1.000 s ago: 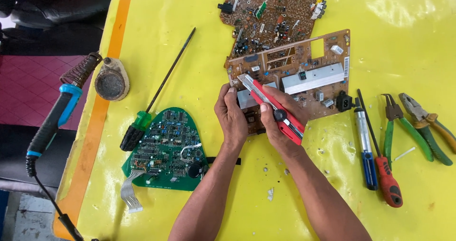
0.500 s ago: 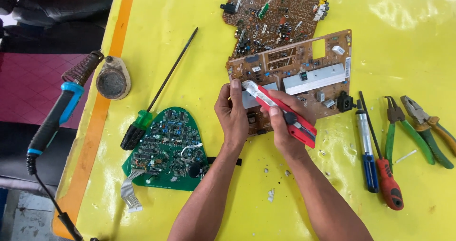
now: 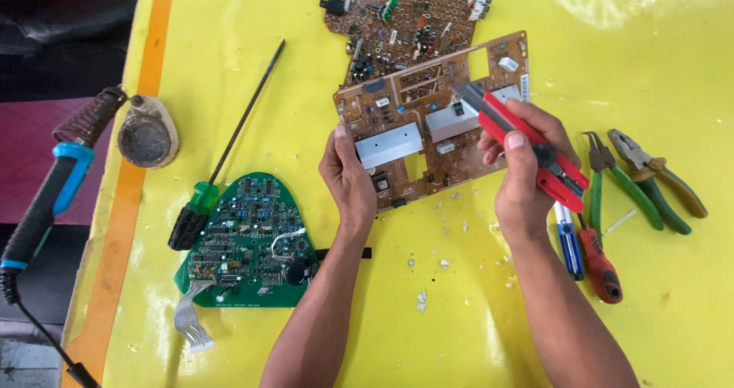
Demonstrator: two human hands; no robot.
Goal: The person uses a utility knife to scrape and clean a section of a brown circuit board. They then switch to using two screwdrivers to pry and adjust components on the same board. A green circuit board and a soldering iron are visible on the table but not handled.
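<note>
Your left hand (image 3: 350,178) grips the brown circuit board (image 3: 428,120) by its left edge; your right hand (image 3: 527,170) clasps the red cutter (image 3: 527,147), tip angled up-left over the board's right half.

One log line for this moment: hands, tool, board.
left hand: steadies brown circuit board | right hand: grips red cutter, tip at board | pliers: idle on table

Glossy yellow tabletop (image 3: 650,44), orange edge stripe (image 3: 145,82)
</note>
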